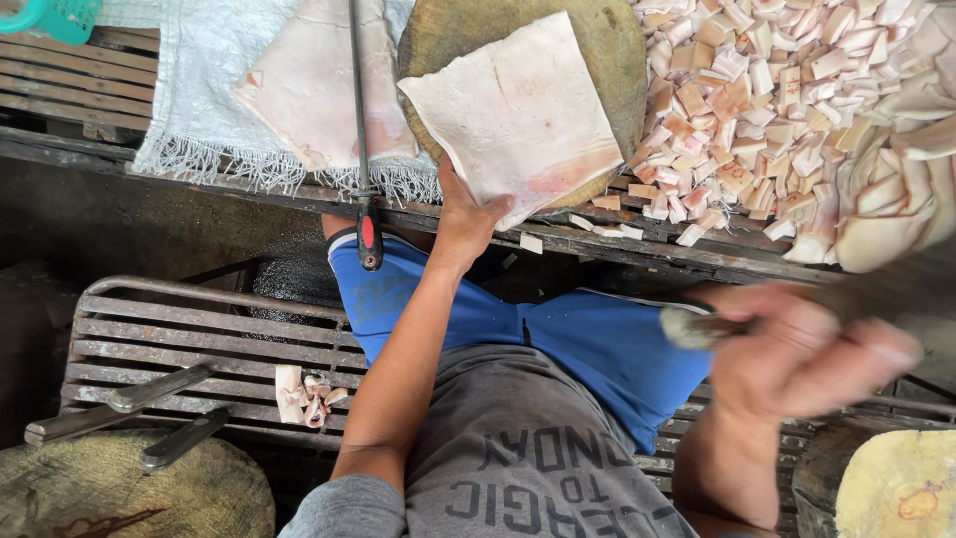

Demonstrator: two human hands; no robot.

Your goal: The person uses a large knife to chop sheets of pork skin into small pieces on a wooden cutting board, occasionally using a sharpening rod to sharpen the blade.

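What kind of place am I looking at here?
Probably an informal meat-cutting stall or yard: a round chopping block with a slab of pork skin under the left hand, a pile of diced pieces on rough planks, and a blurred handle in the right hand.

Daylight's soft and even here, so you get no hard glare off the pale slab point(518, 110) on the round chopping block point(607, 50). Everything up around that block looks bright and crisp. Below it, under the bench edge, it goes pretty dim, especially the dark floor to the lower left of the block. Your right hand point(797, 349), lower right of the block, is heavily motion-blurred, and so is the tool point(876, 289) in it. Your left hand point(466, 221), touching the slab's near edge, stays sharp. Straight slats bow a bit toward the frame edges.
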